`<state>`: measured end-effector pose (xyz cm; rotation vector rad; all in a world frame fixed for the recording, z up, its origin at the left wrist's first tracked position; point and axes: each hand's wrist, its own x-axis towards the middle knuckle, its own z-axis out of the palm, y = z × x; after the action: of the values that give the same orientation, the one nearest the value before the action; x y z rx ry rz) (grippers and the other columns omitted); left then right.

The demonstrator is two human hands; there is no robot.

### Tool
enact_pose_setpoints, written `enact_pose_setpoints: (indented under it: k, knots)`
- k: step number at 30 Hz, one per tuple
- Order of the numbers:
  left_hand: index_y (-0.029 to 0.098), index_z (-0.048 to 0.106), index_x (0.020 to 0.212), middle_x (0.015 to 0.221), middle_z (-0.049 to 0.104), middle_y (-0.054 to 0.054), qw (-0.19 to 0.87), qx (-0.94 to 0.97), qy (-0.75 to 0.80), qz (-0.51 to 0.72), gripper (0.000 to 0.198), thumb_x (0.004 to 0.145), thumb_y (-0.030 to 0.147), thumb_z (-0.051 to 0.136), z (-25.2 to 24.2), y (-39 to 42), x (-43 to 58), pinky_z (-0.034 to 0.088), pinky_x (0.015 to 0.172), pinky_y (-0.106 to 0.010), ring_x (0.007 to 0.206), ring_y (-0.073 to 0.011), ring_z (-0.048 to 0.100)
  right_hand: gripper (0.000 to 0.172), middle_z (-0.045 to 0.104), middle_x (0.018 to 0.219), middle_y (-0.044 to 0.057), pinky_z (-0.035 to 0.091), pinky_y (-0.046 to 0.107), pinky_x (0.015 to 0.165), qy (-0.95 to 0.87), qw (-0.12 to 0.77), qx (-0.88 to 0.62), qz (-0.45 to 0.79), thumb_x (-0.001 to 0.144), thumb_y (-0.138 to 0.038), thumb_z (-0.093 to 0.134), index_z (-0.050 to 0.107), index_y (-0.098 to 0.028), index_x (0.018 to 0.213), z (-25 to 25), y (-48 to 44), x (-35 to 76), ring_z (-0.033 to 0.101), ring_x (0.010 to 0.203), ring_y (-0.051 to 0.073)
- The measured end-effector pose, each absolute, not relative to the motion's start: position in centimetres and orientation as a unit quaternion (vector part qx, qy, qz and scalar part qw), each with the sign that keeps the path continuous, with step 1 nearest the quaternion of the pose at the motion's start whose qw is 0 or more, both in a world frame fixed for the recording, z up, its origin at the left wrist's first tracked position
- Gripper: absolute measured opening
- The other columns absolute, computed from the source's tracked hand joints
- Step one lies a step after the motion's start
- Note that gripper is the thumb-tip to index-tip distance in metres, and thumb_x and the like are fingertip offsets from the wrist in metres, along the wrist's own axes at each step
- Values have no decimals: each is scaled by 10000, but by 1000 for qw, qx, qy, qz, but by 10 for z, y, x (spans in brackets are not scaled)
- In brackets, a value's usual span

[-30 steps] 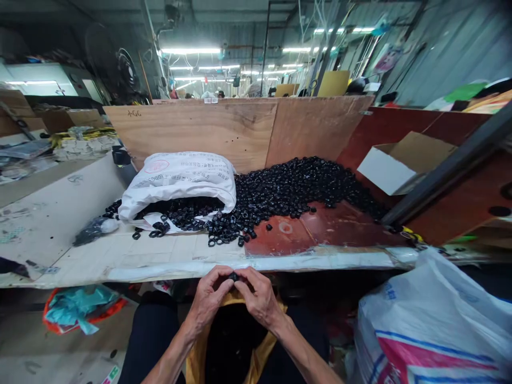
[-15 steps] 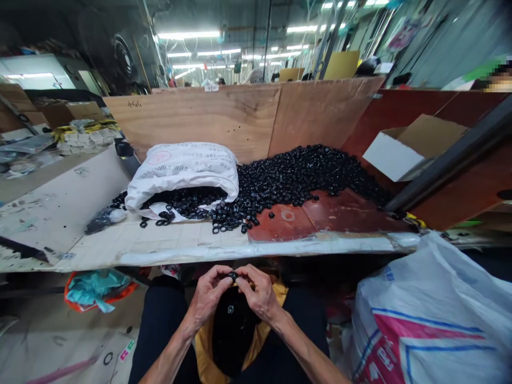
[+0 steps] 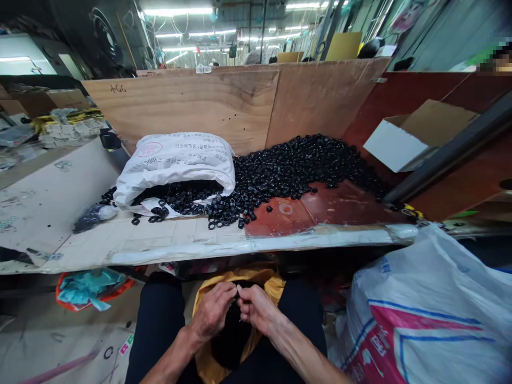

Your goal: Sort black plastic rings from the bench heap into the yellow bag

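My left hand (image 3: 214, 312) and my right hand (image 3: 258, 309) meet at the fingertips, low in the middle of the view. Both are closed in a pinch; whatever sits between the fingers is hidden by them. Directly beneath is a yellow bag (image 3: 202, 360), its mouth spread between my knees and its inside dark. On the bench beyond lies a large heap of small black plastic rings (image 3: 296, 165). More of these rings spill from the open end of a white woven sack (image 3: 180, 154) on the left of the heap.
The bench's taped front edge (image 3: 256, 245) runs above my knees. At right stands a bulky white sack (image 3: 424, 298), with an open carton (image 3: 400, 141) above it. A teal bag in an orange-rimmed container (image 3: 92, 288) is at lower left. Wooden boards (image 3: 200, 106) wall the back.
Both hands have tipped inward and sunk slightly over the bag. The small black piece earlier seen between the fingertips is now covered. The camera view has shifted a little.
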<state>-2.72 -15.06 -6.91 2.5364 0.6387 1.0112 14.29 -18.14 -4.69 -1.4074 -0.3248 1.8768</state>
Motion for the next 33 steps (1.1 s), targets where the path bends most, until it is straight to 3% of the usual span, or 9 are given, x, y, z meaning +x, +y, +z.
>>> enact_pose_setpoints:
  k: [3,6,8,10,13,17,23,27,33]
  knots:
    - [191,541,1329,1147,714,-132,160,922,177,306,373,981,83,461,-64,-150,-35,608,883,-338,1068,-211,703,223,438,523,-64,308,206,464,-122,303,-578,748,886,-196,496,493,-186,663,-45,-184,148,287,381,55]
    - [219,585,1263,1157,707,-112,195,934,164,252,296,977,172,525,-36,-137,-40,601,888,-311,1057,-201,703,294,463,521,-34,328,235,497,-259,312,-625,667,880,-233,555,500,-190,595,-31,-181,156,380,422,92]
    - [211,612,1205,1201,673,-123,198,911,242,270,290,930,296,641,-11,-116,-40,583,930,-351,1095,-235,682,250,526,603,-5,385,250,585,-471,362,-656,464,879,-256,597,560,-190,641,-15,-166,167,508,559,140]
    - [203,642,1069,1071,674,-87,173,855,377,311,168,934,299,618,10,-84,-35,580,879,-353,975,-220,695,176,602,776,41,430,266,705,-621,397,-635,231,926,-214,523,634,-191,792,1,-138,181,586,746,182]
    - [179,646,1033,932,644,-51,117,766,536,334,199,857,271,662,21,-33,-22,571,759,-351,744,-199,672,260,600,996,75,438,244,689,-701,366,-608,77,903,-87,480,663,-191,1055,13,-85,203,597,782,169]
    - [174,663,1000,988,679,-81,108,756,565,311,243,765,209,716,9,7,-7,539,798,-363,859,-249,681,310,578,978,68,431,247,636,-747,288,-598,49,848,-25,542,673,-188,1077,1,-38,219,569,715,160]
    - [213,663,990,872,682,-18,112,782,514,334,188,803,209,662,-7,4,-3,524,747,-312,733,-191,654,231,598,1009,67,488,280,801,-756,350,-550,61,885,-69,551,643,-203,1049,-12,-41,219,598,878,197]
    - [220,635,1052,935,699,-14,173,786,471,361,228,826,245,656,-3,0,-3,544,784,-302,783,-174,681,281,641,1104,77,483,299,896,-788,337,-507,86,888,-66,563,630,-211,1120,-5,-43,217,611,1011,214]
    - [188,613,1050,785,669,13,306,732,453,406,248,814,249,662,2,-3,10,555,645,-252,638,-131,646,150,671,989,62,497,306,826,-757,385,-515,119,913,-161,619,656,-191,1056,-6,-44,220,638,874,201]
